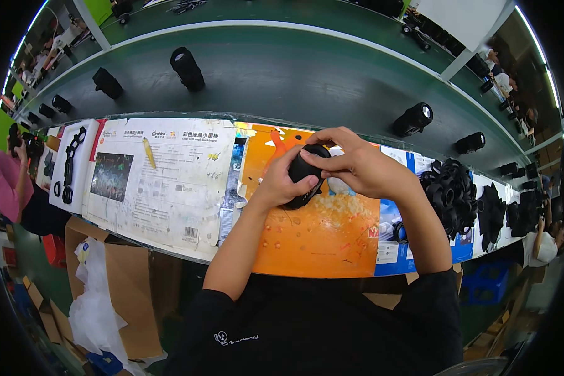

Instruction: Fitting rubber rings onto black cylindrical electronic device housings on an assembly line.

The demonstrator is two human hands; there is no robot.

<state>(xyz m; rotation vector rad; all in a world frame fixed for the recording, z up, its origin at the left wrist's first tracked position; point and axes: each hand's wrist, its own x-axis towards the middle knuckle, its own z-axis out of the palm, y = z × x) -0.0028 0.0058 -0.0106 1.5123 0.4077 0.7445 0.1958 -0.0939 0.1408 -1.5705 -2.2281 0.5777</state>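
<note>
Over the orange part of the bench covering, both my hands hold a black cylinder (304,169) that looks like a portable speaker. My left hand (281,180) wraps round its left side, with the thumb lying across the near face. On the right, my right hand (356,158) curls over its upper end, thumb and fingers pressed against the rim. The cylinder is tilted, and my fingers cover much of its far side. Beneath it lies an orange printed board (313,244), scuffed and stained.
Beyond the bench runs a dark green conveyor (294,75) bearing several black cylinders (187,69). Black rings (448,194) are heaped at the right. At the left are a yellow marker (149,153) and a white tray (75,169) with black parts. Co-workers sit at both sides.
</note>
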